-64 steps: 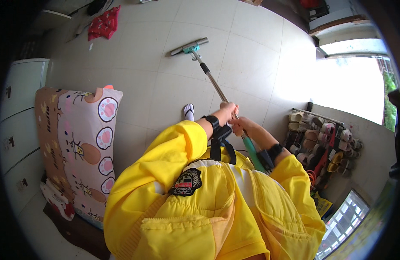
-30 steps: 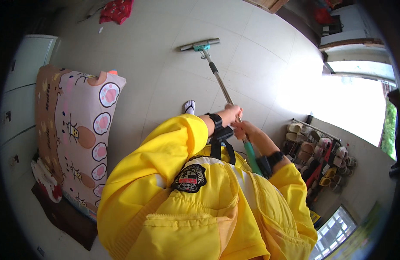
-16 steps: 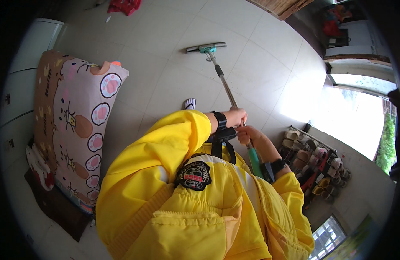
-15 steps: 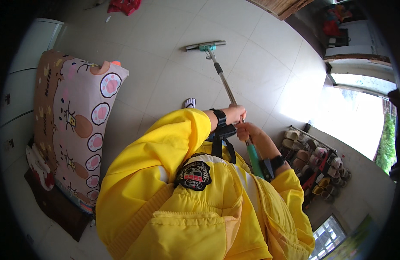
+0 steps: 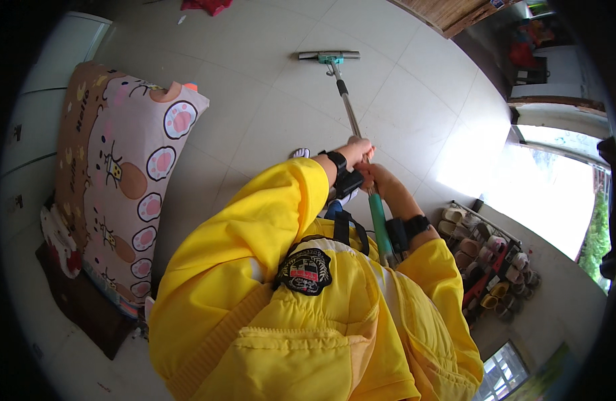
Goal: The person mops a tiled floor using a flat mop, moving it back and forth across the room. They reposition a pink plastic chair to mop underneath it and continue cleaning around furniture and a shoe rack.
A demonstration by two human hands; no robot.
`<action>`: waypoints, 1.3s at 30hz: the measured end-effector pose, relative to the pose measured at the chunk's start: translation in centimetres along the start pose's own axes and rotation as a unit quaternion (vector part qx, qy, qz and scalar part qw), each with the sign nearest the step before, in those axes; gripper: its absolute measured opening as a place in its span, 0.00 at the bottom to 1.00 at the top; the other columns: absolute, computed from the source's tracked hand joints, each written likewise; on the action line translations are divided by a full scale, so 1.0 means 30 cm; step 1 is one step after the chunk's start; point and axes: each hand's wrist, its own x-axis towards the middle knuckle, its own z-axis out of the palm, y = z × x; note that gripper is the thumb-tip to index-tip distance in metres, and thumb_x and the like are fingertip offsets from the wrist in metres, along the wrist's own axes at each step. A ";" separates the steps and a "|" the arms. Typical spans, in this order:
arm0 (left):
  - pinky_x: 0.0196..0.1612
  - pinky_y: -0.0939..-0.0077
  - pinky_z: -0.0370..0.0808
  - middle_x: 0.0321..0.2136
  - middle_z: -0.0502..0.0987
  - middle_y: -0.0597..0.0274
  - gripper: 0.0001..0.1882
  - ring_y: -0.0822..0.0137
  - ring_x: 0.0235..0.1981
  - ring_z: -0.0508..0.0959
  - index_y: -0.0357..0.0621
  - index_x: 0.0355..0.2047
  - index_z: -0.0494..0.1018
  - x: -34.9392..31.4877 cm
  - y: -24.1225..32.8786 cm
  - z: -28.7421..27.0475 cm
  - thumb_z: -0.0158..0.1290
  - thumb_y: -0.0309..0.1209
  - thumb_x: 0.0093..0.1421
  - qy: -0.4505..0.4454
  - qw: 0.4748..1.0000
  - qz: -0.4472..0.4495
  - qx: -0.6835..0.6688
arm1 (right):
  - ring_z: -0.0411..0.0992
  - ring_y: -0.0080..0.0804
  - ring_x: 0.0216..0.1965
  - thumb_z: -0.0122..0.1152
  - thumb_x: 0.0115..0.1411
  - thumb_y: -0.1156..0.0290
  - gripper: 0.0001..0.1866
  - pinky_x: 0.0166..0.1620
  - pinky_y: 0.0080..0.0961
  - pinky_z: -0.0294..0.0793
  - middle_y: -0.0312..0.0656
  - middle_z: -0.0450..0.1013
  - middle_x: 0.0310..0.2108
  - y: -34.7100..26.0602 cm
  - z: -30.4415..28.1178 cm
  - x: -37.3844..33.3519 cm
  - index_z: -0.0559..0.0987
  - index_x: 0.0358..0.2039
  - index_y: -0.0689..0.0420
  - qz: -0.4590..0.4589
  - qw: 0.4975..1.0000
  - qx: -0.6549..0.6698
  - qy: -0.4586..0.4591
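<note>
Pale tiled floor (image 5: 268,110): mop head (image 5: 330,57), red cloth (image 5: 208,5). Rack (image 5: 486,222): shoes (image 5: 468,248).

Mop (image 5: 351,113), long-handled: metal pole, grey bar-shaped head (image 5: 313,56), green grip (image 5: 378,220). Left hand (image 5: 360,148): wrapped round the mop's pole. Right hand (image 5: 369,176): wrapped round the pole nearer the wearer, by the green grip's upper end. Under the mop: pale floor tiles (image 5: 268,127). Left of the mop: paw-print cover (image 5: 124,170); farther left, white cabinet (image 5: 54,59). Right of the mop: shoe rack (image 5: 487,222), loaded with shoes (image 5: 490,301). Beyond the mop, leftward: red cloth (image 5: 208,6), partly out of frame.
</note>
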 end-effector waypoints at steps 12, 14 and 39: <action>0.07 0.80 0.50 0.07 0.63 0.64 0.13 0.73 0.05 0.60 0.41 0.09 0.63 -0.143 -0.261 0.249 0.38 0.25 0.49 0.048 0.994 -0.098 -0.022 | 0.47 0.11 0.07 0.47 0.55 0.69 0.15 0.09 0.10 0.44 0.25 0.51 0.08 0.197 -0.196 -0.279 0.58 0.14 0.51 0.099 0.993 0.022 -0.061; 0.06 0.79 0.50 0.07 0.63 0.63 0.13 0.72 0.04 0.60 0.41 0.08 0.62 -0.160 -0.222 0.241 0.38 0.25 0.49 0.066 0.994 -0.088 -0.002 | 0.47 0.11 0.06 0.47 0.55 0.69 0.17 0.09 0.10 0.44 0.25 0.51 0.07 0.183 -0.178 -0.259 0.57 0.11 0.50 0.112 0.992 0.022 -0.051; 0.06 0.90 0.47 0.10 0.62 0.70 0.10 0.81 0.05 0.54 0.41 0.19 0.63 -0.041 -0.188 0.133 0.32 0.24 0.52 -0.046 0.983 -0.152 -0.089 | 0.50 0.14 0.07 0.51 0.53 0.67 0.15 0.10 0.11 0.48 0.28 0.54 0.08 0.147 -0.190 -0.147 0.60 0.12 0.51 0.052 0.998 0.028 -0.031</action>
